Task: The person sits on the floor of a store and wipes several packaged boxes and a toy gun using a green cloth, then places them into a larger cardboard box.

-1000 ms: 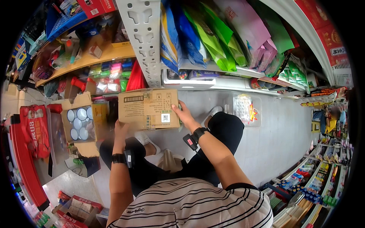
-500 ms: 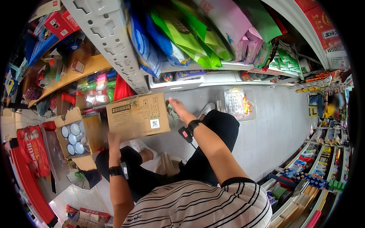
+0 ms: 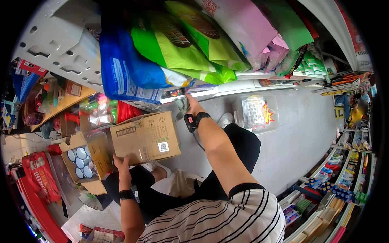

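While my left hand [image 3: 121,164] grips the cardboard box [image 3: 145,137] at centre frame, my right hand [image 3: 189,106] reaches the shelf edge [image 3: 243,86] above; can't tell its grip.

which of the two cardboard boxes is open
The lower-left cardboard box on the floor: its flaps are spread, showing round white lids inside. The box held by the left hand is shut.

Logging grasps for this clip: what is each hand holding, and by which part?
The left hand holds the closed cardboard box by its lower left corner, fingers under the bottom edge. The right hand grips a grey-green cloth; where exactly cannot be told.
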Action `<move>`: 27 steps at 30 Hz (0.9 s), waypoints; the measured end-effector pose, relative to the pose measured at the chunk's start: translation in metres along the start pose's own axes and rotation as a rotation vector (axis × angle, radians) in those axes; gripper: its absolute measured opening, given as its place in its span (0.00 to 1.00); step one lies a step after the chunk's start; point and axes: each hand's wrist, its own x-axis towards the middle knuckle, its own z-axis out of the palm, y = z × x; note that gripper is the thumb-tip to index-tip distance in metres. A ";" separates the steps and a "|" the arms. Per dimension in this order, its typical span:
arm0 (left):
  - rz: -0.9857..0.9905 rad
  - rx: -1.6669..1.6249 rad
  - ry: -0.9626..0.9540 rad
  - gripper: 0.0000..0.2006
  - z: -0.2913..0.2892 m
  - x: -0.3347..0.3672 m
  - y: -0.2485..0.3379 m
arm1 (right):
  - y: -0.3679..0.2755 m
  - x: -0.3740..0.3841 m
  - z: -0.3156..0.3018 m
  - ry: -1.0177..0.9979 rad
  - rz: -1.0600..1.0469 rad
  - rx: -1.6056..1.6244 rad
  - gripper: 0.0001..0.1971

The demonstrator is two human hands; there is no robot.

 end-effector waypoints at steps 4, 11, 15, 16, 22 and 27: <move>-0.015 0.001 -0.006 0.42 0.000 0.003 0.000 | -0.005 0.023 -0.012 0.115 -0.008 -0.055 0.16; -0.023 -0.089 0.008 0.42 0.005 -0.006 0.009 | -0.006 -0.001 -0.020 0.033 -0.126 0.064 0.17; -0.015 -0.049 0.011 0.43 0.006 -0.008 0.023 | -0.029 -0.013 -0.047 0.107 -0.183 -0.065 0.20; -0.021 -0.025 0.024 0.43 0.004 -0.008 0.017 | -0.030 -0.029 -0.043 0.142 -0.181 -0.132 0.21; -0.048 0.027 0.034 0.44 0.001 -0.007 0.009 | -0.021 -0.069 -0.041 0.256 -0.240 -0.214 0.21; -0.056 0.006 0.013 0.41 0.005 -0.016 0.028 | -0.015 -0.073 -0.072 0.221 -0.191 -0.213 0.21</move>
